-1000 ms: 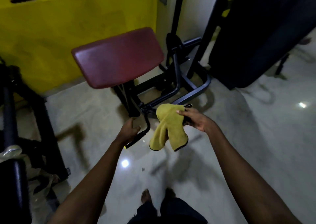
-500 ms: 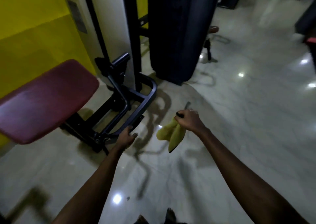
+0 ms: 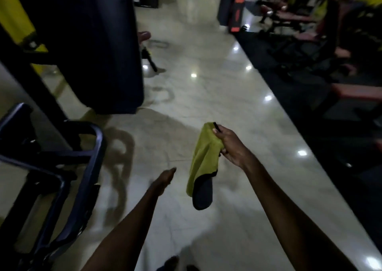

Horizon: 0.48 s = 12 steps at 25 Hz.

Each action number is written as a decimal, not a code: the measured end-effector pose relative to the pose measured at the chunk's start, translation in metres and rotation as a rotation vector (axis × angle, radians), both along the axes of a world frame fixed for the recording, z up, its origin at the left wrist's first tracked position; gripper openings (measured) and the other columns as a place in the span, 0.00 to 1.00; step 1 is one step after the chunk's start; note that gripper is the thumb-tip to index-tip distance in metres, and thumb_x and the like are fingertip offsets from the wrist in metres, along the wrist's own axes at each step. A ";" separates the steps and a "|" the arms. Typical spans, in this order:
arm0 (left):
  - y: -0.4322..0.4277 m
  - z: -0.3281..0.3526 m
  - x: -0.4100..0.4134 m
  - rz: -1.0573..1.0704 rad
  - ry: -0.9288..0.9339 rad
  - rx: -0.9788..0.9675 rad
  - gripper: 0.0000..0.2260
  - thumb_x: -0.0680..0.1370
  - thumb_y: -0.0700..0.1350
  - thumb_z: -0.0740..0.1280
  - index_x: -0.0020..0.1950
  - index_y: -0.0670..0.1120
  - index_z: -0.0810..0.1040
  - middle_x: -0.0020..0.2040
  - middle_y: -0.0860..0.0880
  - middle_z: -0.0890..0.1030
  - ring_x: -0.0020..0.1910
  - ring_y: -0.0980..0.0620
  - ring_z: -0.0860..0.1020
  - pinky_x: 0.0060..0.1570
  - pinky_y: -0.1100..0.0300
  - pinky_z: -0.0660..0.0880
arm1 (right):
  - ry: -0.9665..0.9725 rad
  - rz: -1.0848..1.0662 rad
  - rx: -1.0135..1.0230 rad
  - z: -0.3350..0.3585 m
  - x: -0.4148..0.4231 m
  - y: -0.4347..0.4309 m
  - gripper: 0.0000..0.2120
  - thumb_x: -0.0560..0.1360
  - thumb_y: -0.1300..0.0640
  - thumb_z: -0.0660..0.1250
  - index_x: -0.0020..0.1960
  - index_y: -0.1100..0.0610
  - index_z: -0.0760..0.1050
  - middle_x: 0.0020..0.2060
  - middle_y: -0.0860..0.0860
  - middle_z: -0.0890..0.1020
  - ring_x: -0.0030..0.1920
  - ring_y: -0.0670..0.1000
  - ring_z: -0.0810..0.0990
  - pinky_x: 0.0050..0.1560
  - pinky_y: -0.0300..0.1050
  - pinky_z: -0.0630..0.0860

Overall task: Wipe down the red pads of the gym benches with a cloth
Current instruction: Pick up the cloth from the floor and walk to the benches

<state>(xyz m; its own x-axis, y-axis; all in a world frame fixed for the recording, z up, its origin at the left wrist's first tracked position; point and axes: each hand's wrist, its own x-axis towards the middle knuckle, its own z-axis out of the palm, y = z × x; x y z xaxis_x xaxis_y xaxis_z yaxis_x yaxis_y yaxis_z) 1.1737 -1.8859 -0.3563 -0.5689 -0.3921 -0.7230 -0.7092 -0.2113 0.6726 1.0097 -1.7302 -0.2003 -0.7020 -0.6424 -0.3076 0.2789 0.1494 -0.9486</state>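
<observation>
My right hand (image 3: 228,144) grips a yellow-green cloth (image 3: 203,157) with a dark edge; the cloth hangs down over the shiny floor in the middle of the view. My left hand (image 3: 162,180) is free in the air to the left of the cloth, fingers straight and holding nothing. Red-padded benches (image 3: 355,92) stand in the dim area at the right, and more red pads (image 3: 289,17) lie farther back. The red pad seen earlier is out of view.
A black metal machine frame (image 3: 62,167) stands at the lower left. A large dark punching bag (image 3: 99,43) hangs at the upper left. A dark floor mat (image 3: 289,84) under the benches borders the pale tiled aisle (image 3: 206,74).
The view has swung right, away from the red pad toward the aisle and benches. My left hand has let go of the black frame. The right hand still holds the cloth.
</observation>
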 end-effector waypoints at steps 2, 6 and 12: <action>0.013 -0.011 -0.029 -0.049 -0.124 0.269 0.36 0.80 0.69 0.55 0.68 0.38 0.70 0.60 0.38 0.77 0.47 0.43 0.76 0.47 0.54 0.71 | -0.070 -0.068 -0.112 0.011 -0.010 0.028 0.14 0.85 0.58 0.59 0.68 0.57 0.74 0.40 0.52 0.80 0.26 0.43 0.72 0.20 0.34 0.65; 0.047 -0.015 -0.086 0.093 0.120 0.797 0.33 0.79 0.67 0.59 0.70 0.41 0.73 0.65 0.37 0.79 0.64 0.37 0.76 0.59 0.43 0.74 | -0.111 -0.216 -0.259 0.015 -0.032 0.099 0.15 0.81 0.56 0.61 0.65 0.58 0.77 0.48 0.58 0.78 0.42 0.55 0.75 0.42 0.48 0.72; 0.094 0.019 -0.178 -0.031 0.351 0.556 0.19 0.82 0.51 0.62 0.66 0.40 0.77 0.60 0.38 0.81 0.56 0.40 0.81 0.53 0.48 0.78 | 0.126 -0.543 0.179 -0.057 -0.064 0.217 0.21 0.73 0.47 0.64 0.52 0.64 0.80 0.44 0.53 0.79 0.44 0.51 0.75 0.44 0.47 0.70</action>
<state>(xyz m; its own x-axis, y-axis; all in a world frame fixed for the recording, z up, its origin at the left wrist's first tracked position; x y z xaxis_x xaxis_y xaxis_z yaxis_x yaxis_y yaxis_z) 0.9957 -1.7918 -0.3371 -0.8126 0.0071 -0.5827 -0.4792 -0.5771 0.6613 0.9459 -1.5131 -0.2577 -0.9544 -0.1258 -0.2709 0.2470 0.1775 -0.9526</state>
